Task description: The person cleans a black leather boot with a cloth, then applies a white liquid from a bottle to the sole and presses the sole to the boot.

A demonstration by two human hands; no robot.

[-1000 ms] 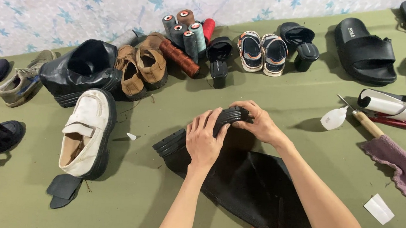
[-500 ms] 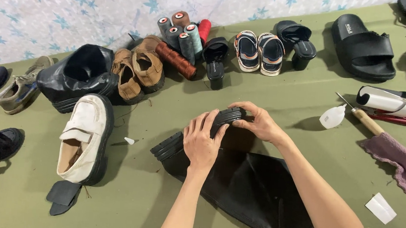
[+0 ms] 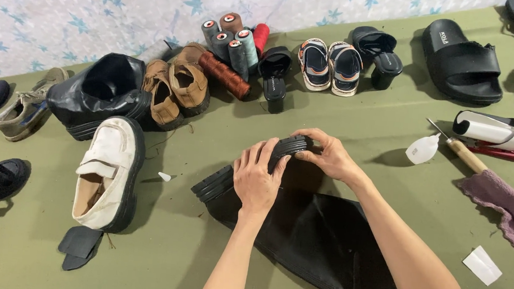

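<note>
A tall black boot lies on its side on the green table, its ribbed sole turned up and away from me. My left hand lies over the middle of the sole with fingers pressing on the edge. At the toe end my right hand grips the sole rim with curled fingers. Both hands hold the boot.
A white shoe and black insole pieces lie left. Brown shoes, a black boot, thread spools, sandals and a black slide line the back. An awl, white bottle and purple cloth sit right.
Both hands stay on the boot's sole, with the fingers shifting slightly along the rim. The boot has hardly moved.
</note>
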